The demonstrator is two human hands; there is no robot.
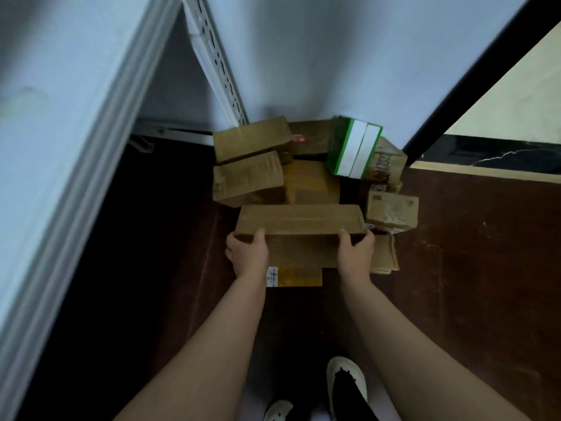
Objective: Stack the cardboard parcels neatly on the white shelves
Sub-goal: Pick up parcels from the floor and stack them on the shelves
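White metal shelf (54, 147) looms at left, nothing visible on it. Heap of brown cardboard parcels (252, 174) on dark floor against wall. Long flat brown cardboard parcel (300, 220) sits at heap's near edge, left hand (247, 253) and right hand (355, 253) clamped on its ends. Risk: lift drags neighbouring parcels, tilted green-and-white box (353, 147) slides off.

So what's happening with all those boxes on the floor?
A person is gripping a long flat cardboard parcel with both hands, the left hand and the right hand each at one end. It sits at the front of a pile of parcels against the wall. The white shelf stands to the left.
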